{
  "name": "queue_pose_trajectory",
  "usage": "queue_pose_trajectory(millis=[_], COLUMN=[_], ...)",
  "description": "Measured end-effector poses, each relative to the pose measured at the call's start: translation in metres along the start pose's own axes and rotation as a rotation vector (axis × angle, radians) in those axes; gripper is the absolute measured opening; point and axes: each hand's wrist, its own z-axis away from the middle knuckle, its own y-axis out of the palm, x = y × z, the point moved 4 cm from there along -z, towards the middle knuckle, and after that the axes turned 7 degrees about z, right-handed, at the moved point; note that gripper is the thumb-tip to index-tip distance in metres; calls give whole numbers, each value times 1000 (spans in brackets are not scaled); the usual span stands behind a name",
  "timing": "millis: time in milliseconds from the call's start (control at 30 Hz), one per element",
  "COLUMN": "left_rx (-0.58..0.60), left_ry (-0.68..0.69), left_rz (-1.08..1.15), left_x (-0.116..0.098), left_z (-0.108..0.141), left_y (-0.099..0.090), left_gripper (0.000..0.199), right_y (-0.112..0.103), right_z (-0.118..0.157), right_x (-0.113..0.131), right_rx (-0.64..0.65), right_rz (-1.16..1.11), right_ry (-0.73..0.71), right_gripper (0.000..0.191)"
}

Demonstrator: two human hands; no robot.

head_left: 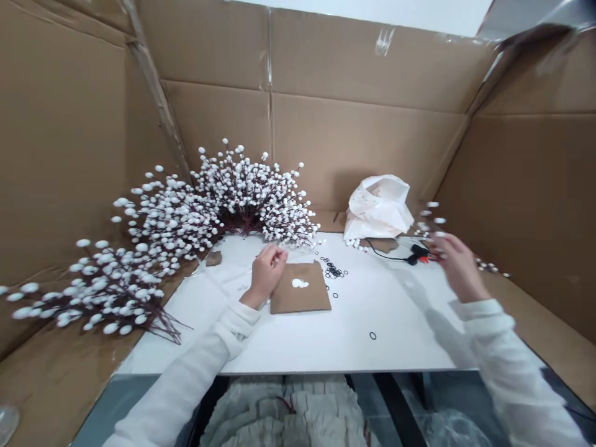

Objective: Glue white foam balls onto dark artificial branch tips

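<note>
Head cam's the only view, so going off that. Right hand (459, 264) is up over the far right of the white table (335, 354), thumb and fingers drawn together on a small sprig (433, 212) with white balls. Most of the balls poke up above the fingertips, a bit toward the far side, and a few sit right beside the fingers. It's pretty blurry there, so I can't tell exactly where on the stem the pinch is.

Left hand (266, 273) is way over from that, by the left edge of a brown cardboard square (302, 302). Its fingers are curled in with the tips close together; can't tell if something tiny is pinched in there. The sprig is well apart from this hand. There's a white blob (300, 284) on the square, just right of the left fingers.

Past the square's right side there's a pile of black rings (333, 271), plus one loose ring (373, 336) nearer the person. A black and red gadget (419, 250) with a cable lies just left of the right hand, and a crumpled white bag (379, 205) sits farther back. Big bunches of white-balled stems (249, 192) fan out along the back and left.
</note>
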Motion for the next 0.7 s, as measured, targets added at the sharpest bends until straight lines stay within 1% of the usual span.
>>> queue_pose_trajectory(millis=[67, 100, 133, 167, 233, 300, 333, 400, 467, 533, 600, 700], left_rx=[-10, -17, -15, 2, 45, 44, 27, -15, -13, 2, -9, -39], left_ry=[84, 132, 171, 190, 183, 162, 145, 64, -58, -151, -193, -236], left_rz=[7, 15, 29, 49, 109, 205, 268, 384, 467, 513, 541, 613], left_x=[-1, -1, -1, 0, 1, 1, 0, -1, -4, -7, -9, -5], left_z=[-2, -3, -4, -5, -6, -7, -7, -7, -7, -7, -7, -7], left_y=[-1, -2, -3, -4, -5, -7, -7, -7, -3, 2, 6, 10], left_gripper=[25, 34, 44, 50, 57, 59, 60, 58, 52, 41, 32, 26], right_y=[53, 81, 107, 130, 166, 189, 197, 205, 208, 208, 208, 206], right_z=[25, 41, 57, 74, 100, 116, 122, 128, 130, 131, 132, 134], right_x=[39, 60, 79, 96, 119, 126, 126, 122, 116, 109, 104, 102], right_rx=[124, 231, 311, 379, 418, 418, 418, 419, 397, 362, 346, 354], right_rz=[-93, -105, -106, -102, -79, -97, -102, -67, 14, 99, 144, 137], right_ry=[-30, -113, -216, -318, -458, -486, -498, -539, -600, -668, -725, -759], right_gripper=[40, 37, 32, 27, 19, 16, 15, 15, 16, 17, 18, 18])
